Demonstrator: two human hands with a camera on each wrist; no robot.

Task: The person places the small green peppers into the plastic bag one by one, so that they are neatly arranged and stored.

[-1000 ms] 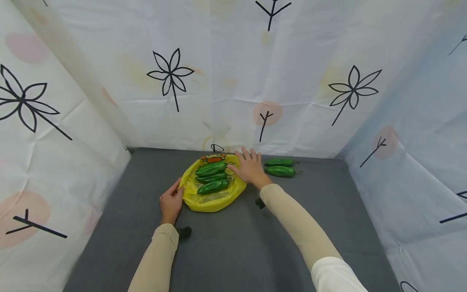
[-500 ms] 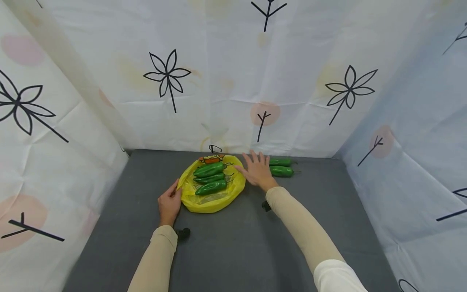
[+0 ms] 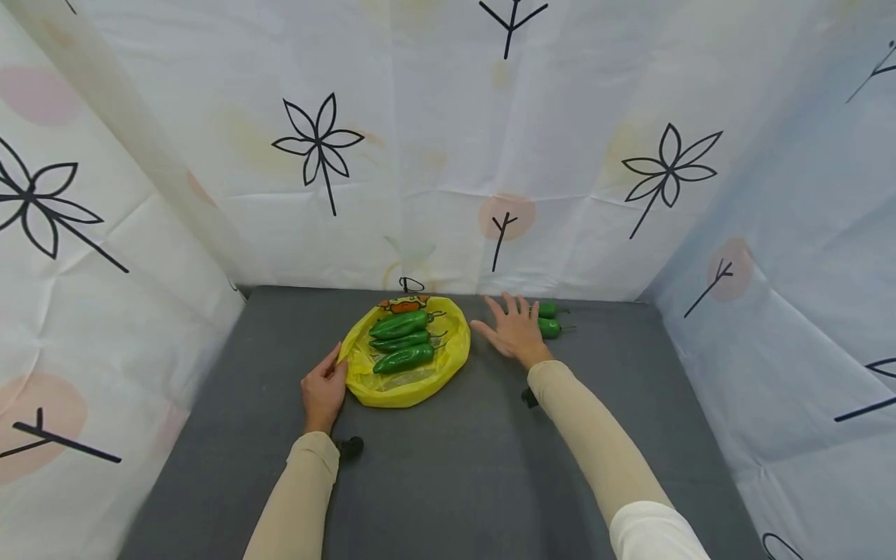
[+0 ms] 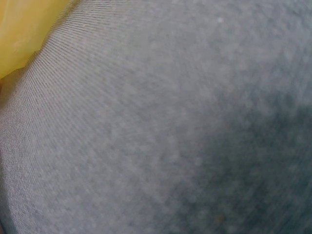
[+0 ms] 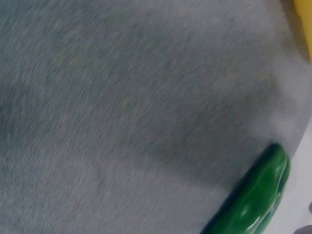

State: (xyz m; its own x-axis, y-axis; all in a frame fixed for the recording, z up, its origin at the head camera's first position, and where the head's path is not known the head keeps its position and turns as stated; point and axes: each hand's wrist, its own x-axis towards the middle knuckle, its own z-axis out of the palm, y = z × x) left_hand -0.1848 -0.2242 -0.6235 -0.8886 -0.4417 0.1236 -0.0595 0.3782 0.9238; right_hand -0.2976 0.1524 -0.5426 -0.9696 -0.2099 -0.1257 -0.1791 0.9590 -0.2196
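Three long green peppers [image 3: 404, 359] lie side by side in a yellow plastic bag [image 3: 399, 397] whose rim is spread into a round opening. My left hand [image 3: 324, 391] pinches the bag's left rim between thumb and fingers. To the right of the bag, my right hand [image 3: 516, 330] is spread, fingers extended, and holds nothing. It partly covers two more green peppers [image 3: 551, 327] near the back edge. In the right wrist view one pepper [image 5: 258, 195] shows at the lower right. A corner of the yellow bag [image 4: 27, 29] appears in the left wrist view.
A dark grey table [image 3: 434, 482] lies under everything. White cloth walls [image 3: 434, 155] with line-drawn flowers stand along its back and both sides, close behind the bag and the loose peppers.
My right hand has moved right, from the bag's right rim to over the two loose peppers. The left hand keeps its hold on the bag, and the peppers inside stay put.
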